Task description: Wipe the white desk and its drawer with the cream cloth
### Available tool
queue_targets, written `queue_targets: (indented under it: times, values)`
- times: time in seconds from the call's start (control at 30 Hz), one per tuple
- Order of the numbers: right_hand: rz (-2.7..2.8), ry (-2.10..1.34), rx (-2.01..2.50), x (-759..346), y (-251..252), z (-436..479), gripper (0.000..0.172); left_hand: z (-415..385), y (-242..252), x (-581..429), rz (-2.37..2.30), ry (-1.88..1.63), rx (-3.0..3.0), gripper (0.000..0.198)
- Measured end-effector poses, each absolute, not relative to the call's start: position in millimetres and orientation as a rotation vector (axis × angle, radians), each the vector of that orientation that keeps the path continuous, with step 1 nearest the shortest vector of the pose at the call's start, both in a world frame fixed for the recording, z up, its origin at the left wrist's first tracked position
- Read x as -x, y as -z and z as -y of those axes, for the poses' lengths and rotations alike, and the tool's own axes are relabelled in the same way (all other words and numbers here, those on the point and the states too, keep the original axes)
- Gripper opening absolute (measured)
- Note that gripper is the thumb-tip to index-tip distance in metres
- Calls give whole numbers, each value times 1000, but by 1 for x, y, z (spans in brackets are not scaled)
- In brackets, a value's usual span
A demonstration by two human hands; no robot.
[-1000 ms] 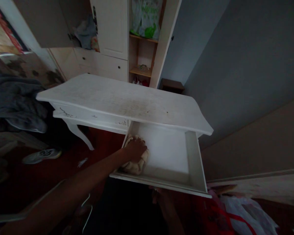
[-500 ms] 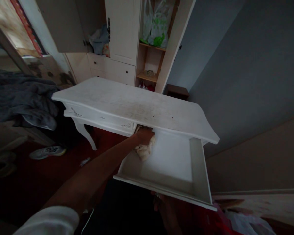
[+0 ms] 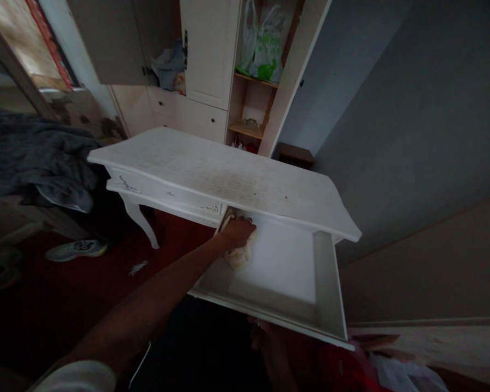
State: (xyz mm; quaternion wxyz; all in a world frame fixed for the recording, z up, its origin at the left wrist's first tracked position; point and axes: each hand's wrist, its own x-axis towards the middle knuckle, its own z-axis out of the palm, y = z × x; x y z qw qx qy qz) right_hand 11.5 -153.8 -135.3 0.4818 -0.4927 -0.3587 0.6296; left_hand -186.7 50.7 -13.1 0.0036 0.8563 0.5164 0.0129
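My left hand (image 3: 237,231) is closed on a cream cloth (image 3: 239,257) and presses it inside the pulled-out drawer (image 3: 286,261), near its left back corner. The drawer belongs to a white table (image 3: 179,152) with dark smudges on its top. Below the drawer's front edge is my right hand (image 3: 263,335), dim and partly hidden. Its fingers are curled at the middle of the drawer front, around what looks like the small handle there.
Behind the table stands a white wardrobe (image 3: 208,54) with plastic bags (image 3: 267,49) on a shelf. Dark grey clothing (image 3: 36,158) is heaped at the left. A shoe (image 3: 77,250) lies on the red floor. Bags (image 3: 404,373) sit at the lower right, near the wall.
My left hand and the cloth have shifted slightly within the left part of the drawer. The right hand stays at the drawer front, and the view has moved a little.
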Motion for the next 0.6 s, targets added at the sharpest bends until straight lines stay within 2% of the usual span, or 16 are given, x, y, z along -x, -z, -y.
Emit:
queue_targets:
  times: [0.17,0.37,0.47,0.6]
  values:
    - [867,-1554,1158,-12,137,154,44,-19,-6,185,-1585,-182,-2746,33]
    - [813,-1591,1127,-14,141,154,37,-2,-34,204,-1619,-598,-2717,46]
    - [822,-1609,1112,-13,137,155,39,-8,-35,231,-1617,-866,-2589,52]
    - [815,-1601,1116,-12,131,155,40,-6,-26,257,-1575,-1072,-2390,50]
